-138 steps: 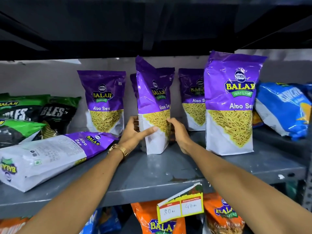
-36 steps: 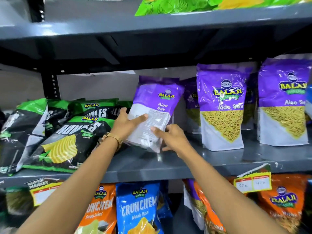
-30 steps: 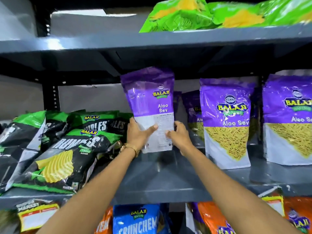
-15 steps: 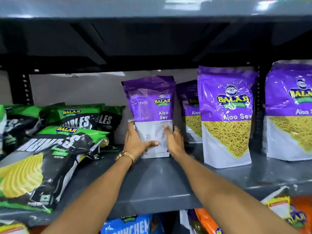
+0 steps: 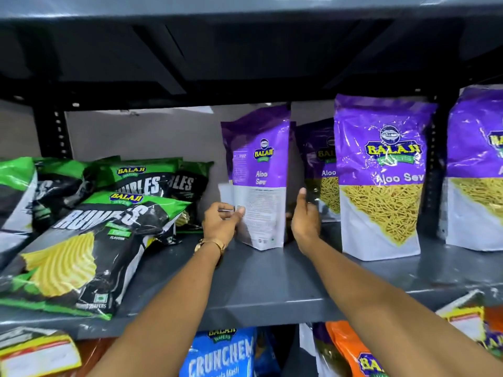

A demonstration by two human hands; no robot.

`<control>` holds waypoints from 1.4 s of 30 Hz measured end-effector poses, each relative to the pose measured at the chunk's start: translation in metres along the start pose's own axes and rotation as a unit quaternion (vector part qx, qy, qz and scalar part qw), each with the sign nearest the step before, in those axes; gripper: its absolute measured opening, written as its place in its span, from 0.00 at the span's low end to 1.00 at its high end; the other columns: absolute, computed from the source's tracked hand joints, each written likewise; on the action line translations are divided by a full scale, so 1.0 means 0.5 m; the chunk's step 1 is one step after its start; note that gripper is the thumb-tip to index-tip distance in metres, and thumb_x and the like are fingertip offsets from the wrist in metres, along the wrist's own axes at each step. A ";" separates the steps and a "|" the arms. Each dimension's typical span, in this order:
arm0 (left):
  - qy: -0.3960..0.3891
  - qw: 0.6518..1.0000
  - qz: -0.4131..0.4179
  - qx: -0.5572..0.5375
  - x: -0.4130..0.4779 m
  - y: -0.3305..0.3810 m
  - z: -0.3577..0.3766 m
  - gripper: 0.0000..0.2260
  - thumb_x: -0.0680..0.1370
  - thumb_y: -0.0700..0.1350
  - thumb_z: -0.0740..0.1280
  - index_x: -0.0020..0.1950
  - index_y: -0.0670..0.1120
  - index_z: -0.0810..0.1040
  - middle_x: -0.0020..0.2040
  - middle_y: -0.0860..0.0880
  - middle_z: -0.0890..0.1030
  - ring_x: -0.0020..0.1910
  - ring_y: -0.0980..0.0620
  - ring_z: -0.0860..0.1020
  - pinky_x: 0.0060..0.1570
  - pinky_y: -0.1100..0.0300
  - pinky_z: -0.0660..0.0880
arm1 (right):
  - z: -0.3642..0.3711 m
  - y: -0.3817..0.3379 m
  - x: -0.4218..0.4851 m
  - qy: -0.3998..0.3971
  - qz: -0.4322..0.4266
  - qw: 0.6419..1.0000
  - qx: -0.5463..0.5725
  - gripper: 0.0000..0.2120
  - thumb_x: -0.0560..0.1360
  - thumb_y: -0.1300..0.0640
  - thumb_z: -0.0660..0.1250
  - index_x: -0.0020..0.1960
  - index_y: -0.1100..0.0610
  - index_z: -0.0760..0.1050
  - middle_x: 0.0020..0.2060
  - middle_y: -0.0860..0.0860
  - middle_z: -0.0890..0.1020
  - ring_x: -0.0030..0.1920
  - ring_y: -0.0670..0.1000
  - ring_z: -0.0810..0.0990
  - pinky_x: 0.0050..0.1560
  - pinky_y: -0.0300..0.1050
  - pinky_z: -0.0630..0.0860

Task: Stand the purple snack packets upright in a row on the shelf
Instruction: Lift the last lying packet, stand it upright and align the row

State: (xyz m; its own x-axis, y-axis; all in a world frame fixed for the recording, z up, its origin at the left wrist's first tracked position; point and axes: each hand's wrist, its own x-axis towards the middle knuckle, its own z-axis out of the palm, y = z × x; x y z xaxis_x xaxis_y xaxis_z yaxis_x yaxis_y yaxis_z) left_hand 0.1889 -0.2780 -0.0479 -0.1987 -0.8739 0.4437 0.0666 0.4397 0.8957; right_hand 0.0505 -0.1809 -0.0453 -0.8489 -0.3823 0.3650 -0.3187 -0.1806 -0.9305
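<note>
- The purple packet (image 5: 258, 183) is stood upright on the grey shelf (image 5: 245, 284), back panel forward, just left of the other purple packets (image 5: 381, 175).
- Its left edge is pinched between thumb and fingers of the left hand (image 5: 220, 221); the right hand (image 5: 306, 219) is held spread beside the right edge (contact cannot be told).
- The step is judged best done by flattening the base gusset squarely before the pinch is eased.
- The front faces should be aligned with the neighbours.
- Glossy, crinkled film is seen; the pouch is flat-bottomed, narrow at the sealed top, and likely to tip.
- The green-and-black chip bags (image 5: 81, 235) are slumped nearby.
</note>
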 end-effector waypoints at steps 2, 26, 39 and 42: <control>-0.043 0.998 -0.028 -0.028 -0.009 0.005 0.004 0.14 0.76 0.56 0.67 0.40 0.46 0.76 0.40 0.42 0.79 0.34 0.46 0.77 0.34 0.58 0.75 | -0.003 0.004 -0.006 -0.014 -0.043 0.999 0.018 0.30 0.79 0.38 0.52 0.28 0.57 0.72 0.25 0.56 0.80 0.32 0.58 0.81 0.45 0.53 0.78; -0.094 0.995 -0.004 0.043 -0.010 0.006 -0.017 0.15 0.71 0.42 0.74 0.56 0.44 0.76 0.55 0.39 0.81 0.54 0.43 0.80 0.62 0.44 0.75 | 0.017 0.005 0.006 -0.133 0.044 0.989 0.047 0.29 0.75 0.31 0.51 0.60 0.51 0.73 0.43 0.49 0.75 0.45 0.50 0.74 0.49 0.46 0.71; -0.159 0.984 -0.060 -0.050 -0.104 0.056 -0.104 0.20 0.66 0.39 0.78 0.53 0.31 0.78 0.51 0.35 0.81 0.48 0.43 0.80 0.57 0.39 0.77 | -0.100 -0.056 -0.109 -0.143 0.050 0.984 0.094 0.25 0.75 0.41 0.65 0.31 0.60 0.69 0.26 0.56 0.71 0.27 0.53 0.72 0.33 0.41 0.72; -0.179 0.979 -0.076 -0.066 -0.119 0.062 -0.127 0.19 0.68 0.38 0.76 0.56 0.34 0.79 0.54 0.36 0.83 0.45 0.46 0.82 0.53 0.48 0.81 | -0.132 -0.063 -0.132 -0.149 0.040 0.983 0.101 0.30 0.72 0.40 0.68 0.45 0.72 0.76 0.36 0.66 0.75 0.38 0.57 0.76 0.42 0.51 0.75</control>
State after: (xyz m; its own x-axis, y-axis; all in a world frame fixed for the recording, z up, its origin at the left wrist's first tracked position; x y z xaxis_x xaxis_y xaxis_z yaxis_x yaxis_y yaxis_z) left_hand 0.2647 -0.2256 -0.0449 -0.5442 -0.7883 0.2871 0.1311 0.2581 0.9572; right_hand 0.0889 -0.0902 -0.0422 -0.6966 -0.6463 0.3114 -0.1393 -0.3039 -0.9425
